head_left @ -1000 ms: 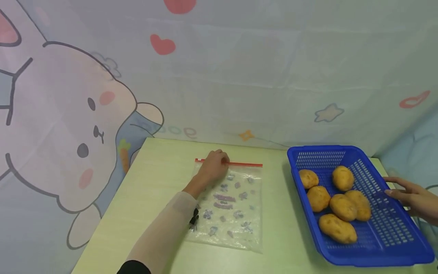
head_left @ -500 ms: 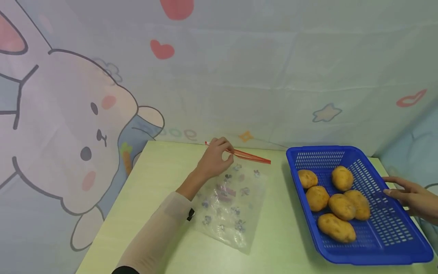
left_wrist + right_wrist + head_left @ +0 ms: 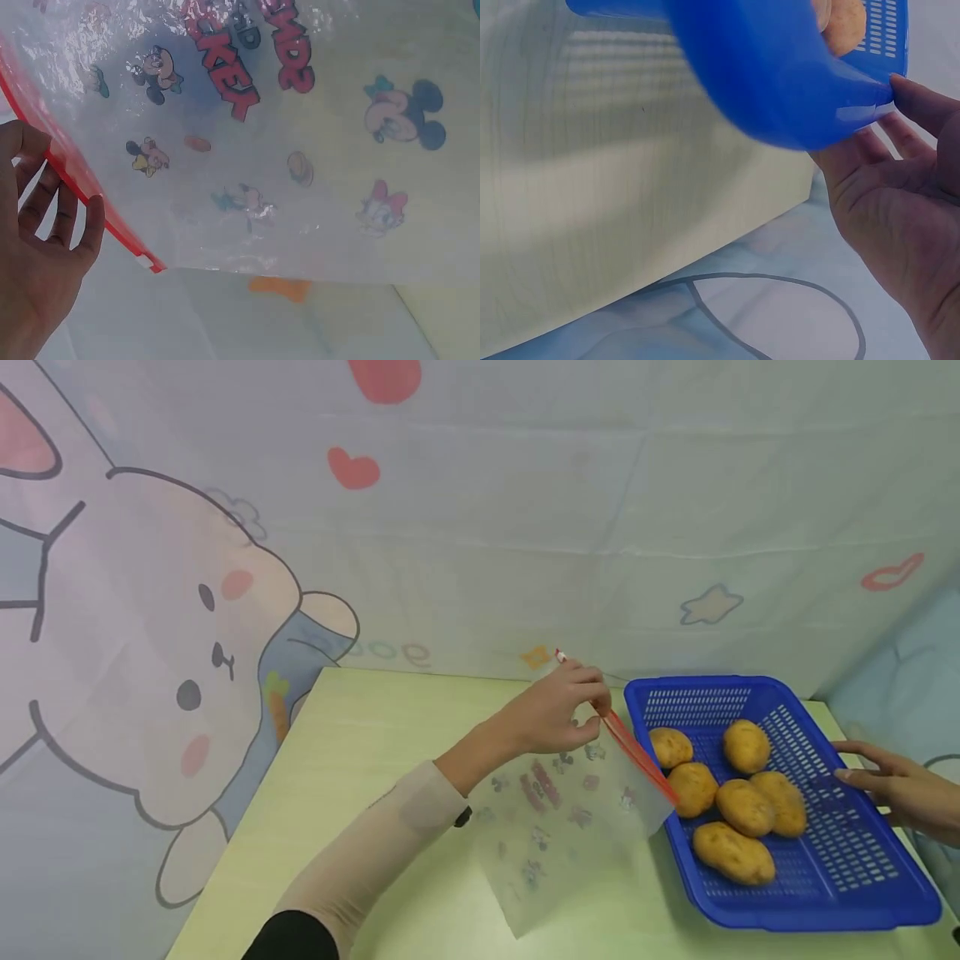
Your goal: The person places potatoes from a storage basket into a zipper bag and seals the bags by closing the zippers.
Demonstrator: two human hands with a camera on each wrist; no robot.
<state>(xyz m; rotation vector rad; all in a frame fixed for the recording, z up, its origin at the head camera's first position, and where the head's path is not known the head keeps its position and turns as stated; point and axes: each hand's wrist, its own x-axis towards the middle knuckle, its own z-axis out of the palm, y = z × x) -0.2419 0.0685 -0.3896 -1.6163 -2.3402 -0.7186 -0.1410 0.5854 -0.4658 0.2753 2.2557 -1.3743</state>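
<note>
Left hand (image 3: 558, 714) pinches the zip bag (image 3: 570, 802) by its red strip; keep that pinch firm. Right hand (image 3: 892, 781), fingers straight, steadies the blue basket (image 3: 862, 860)

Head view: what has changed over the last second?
The left hand, pinching the red zip edge of the clear printed plastic bag, has lifted it off the pale green table and carried it right, to the blue plastic basket. The right hand stays at the basket's rim; the five potatoes are unmoved.

Soft, even, bright light; faint shadows fall toward 6 o'clock on the bench (image 3: 360, 752). Head view bows at its edges. The basket (image 3: 780, 82) is blurred in the right wrist view.
</note>
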